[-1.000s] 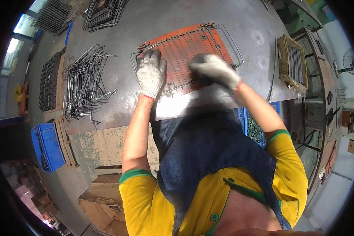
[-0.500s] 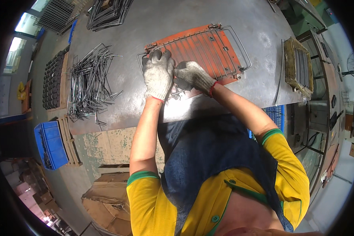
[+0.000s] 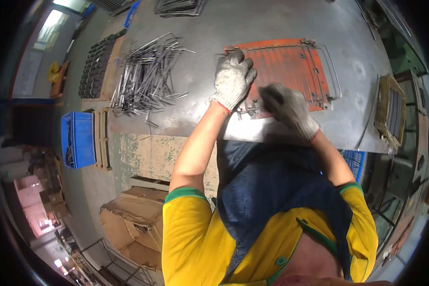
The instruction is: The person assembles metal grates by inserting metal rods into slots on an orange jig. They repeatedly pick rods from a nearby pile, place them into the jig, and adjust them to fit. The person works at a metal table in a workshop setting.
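Note:
An orange-red metal jig plate (image 3: 291,59) lies on the steel table, with thin parallel rods across it. A bent wire frame (image 3: 337,78) sticks out past its right end. My left hand (image 3: 233,78), in a grey-and-white work glove, rests on the plate's left end with its fingers curled down; what they grip is hidden under them. My right hand (image 3: 291,108), gloved too, hovers over or touches the plate's near edge. Its fingers are smeared by motion, so I cannot tell what is in them.
A loose heap of bent metal rods (image 3: 145,76) lies left on the steel table (image 3: 200,28). Stacked wire frames (image 3: 180,6) sit at the far edge. A wooden box of rods (image 3: 391,112) stands at the right edge. A blue bin (image 3: 81,138) and cardboard box (image 3: 133,226) are on the floor.
The view has shifted, so the table things appear further right. My right hand has moved away from my left, rightward along the near edge. The left hand stays at the plate's left end.

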`<control>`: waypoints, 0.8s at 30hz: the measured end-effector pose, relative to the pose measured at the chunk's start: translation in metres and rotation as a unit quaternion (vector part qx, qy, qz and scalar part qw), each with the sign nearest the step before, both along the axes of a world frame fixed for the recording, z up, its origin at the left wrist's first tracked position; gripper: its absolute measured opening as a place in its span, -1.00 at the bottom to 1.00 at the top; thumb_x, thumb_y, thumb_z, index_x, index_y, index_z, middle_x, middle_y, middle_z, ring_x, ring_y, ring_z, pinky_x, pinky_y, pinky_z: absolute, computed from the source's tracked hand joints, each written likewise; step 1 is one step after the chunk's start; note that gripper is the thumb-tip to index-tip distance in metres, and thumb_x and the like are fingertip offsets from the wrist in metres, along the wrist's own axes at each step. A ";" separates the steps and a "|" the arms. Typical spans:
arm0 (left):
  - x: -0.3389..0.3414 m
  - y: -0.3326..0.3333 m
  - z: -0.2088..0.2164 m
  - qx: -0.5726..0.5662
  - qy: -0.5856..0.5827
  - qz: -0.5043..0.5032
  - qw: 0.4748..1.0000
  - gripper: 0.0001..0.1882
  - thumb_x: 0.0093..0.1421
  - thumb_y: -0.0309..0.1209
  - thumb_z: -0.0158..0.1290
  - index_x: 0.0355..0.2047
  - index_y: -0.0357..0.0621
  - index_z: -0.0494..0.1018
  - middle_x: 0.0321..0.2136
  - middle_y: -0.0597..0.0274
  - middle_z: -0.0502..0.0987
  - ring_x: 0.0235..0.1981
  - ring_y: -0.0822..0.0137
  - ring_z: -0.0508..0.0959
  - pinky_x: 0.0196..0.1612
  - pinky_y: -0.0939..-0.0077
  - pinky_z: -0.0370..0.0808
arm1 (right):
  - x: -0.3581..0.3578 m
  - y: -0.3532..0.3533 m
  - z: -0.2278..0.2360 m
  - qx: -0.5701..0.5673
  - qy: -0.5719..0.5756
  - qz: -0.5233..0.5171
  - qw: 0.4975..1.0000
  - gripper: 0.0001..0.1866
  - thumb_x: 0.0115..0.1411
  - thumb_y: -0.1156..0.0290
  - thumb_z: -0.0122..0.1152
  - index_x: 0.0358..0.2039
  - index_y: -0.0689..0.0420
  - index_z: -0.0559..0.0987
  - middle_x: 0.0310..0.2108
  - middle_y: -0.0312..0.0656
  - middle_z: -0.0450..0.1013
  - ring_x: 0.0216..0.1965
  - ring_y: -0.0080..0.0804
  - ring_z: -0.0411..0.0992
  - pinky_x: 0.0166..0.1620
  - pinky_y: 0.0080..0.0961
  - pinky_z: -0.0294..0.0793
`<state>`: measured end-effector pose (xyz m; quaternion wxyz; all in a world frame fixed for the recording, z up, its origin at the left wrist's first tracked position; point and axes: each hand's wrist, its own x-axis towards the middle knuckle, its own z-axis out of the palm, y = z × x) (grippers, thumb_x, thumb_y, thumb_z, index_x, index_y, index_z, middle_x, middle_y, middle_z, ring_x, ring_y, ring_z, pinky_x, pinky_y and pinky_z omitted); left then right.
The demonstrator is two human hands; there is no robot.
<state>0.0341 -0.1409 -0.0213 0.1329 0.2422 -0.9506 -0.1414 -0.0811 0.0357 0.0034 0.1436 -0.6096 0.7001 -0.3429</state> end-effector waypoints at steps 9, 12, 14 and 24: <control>0.139 -0.147 -0.025 -0.183 -0.154 0.334 0.912 -0.64 0.20 -0.09 0.15 -0.22 -0.13 0.59 -0.27 -0.03 0.63 -0.20 -0.06 0.63 -0.13 0.07 0.57 | 0.017 0.043 -0.073 0.188 0.053 -0.030 0.980 -0.65 0.32 0.14 0.13 0.03 0.00 0.57 -0.09 -0.06 0.56 -0.13 -0.06 0.56 -0.07 -0.07 0.52; 0.150 -0.166 -0.028 -0.079 -0.169 0.360 0.914 -0.56 0.15 -0.04 0.16 -0.15 -0.13 0.62 -0.18 -0.11 0.64 -0.10 -0.11 0.62 -0.03 0.01 0.54 | 0.014 0.042 -0.089 0.132 0.053 -0.003 0.990 -0.64 0.33 0.14 0.11 0.05 -0.02 0.57 -0.09 -0.14 0.57 -0.17 -0.09 0.57 -0.14 -0.13 0.55; 0.155 -0.173 -0.019 -0.017 -0.148 0.354 0.924 -0.56 0.13 -0.03 0.17 -0.18 -0.13 0.65 -0.20 -0.11 0.65 -0.09 -0.10 0.63 -0.03 0.07 0.54 | 0.012 0.043 -0.095 0.118 0.050 0.009 0.992 -0.61 0.35 0.08 0.06 0.06 -0.02 0.57 -0.11 -0.15 0.58 -0.16 -0.11 0.58 -0.13 -0.13 0.55; 0.168 -0.174 0.049 0.252 0.096 0.381 0.884 -0.66 0.17 -0.20 0.27 -0.19 -0.21 0.65 -0.53 0.29 0.61 -0.61 0.49 0.52 -0.54 0.54 0.45 | 0.000 0.028 -0.056 0.231 -0.121 0.007 0.965 -0.60 0.36 0.08 0.07 0.03 0.07 0.57 -0.23 -0.12 0.59 -0.31 -0.29 0.60 -0.27 -0.26 0.59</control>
